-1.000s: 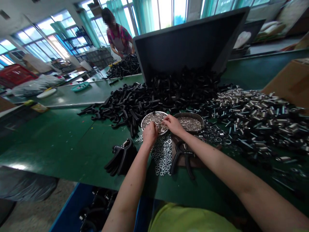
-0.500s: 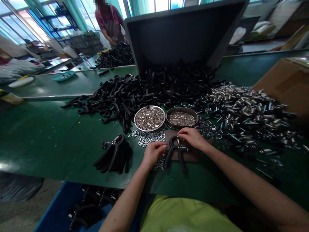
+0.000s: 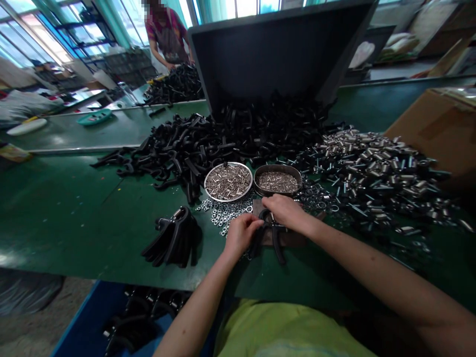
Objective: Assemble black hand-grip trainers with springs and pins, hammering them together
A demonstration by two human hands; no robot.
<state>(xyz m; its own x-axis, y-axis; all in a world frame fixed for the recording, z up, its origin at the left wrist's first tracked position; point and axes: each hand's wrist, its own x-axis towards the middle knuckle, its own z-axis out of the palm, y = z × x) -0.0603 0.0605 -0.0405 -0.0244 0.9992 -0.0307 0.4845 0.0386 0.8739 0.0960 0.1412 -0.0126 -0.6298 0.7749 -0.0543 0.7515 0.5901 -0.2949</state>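
Observation:
A black clamp (image 3: 277,244) lies on a small flat plate (image 3: 293,240), its handles pointing toward me. My left hand (image 3: 240,232) is at the clamp's left side, thumb and fingertips pinched together; what is between them is too small to make out. My right hand (image 3: 284,210) reaches over the clamp's top by the spring, its fingers closed and partly hiding it. Just behind are a round dish of small metal pins (image 3: 228,182) and an oval tin of tiny metal parts (image 3: 278,181). Metal nuts (image 3: 226,216) lie loose beside my left hand.
Stacked black clamps (image 3: 174,238) stand at left. Black parts (image 3: 174,148) spill from a large grey bin (image 3: 275,54). Metal springs and screws (image 3: 375,173) pile up at right near a cardboard box (image 3: 435,129). A blue crate (image 3: 80,322) sits below; a person (image 3: 169,37) works behind.
My left hand has moved right, up to the clamp. My right hand has shifted left over the clamp's top and now covers more of it. The view has shifted slightly.

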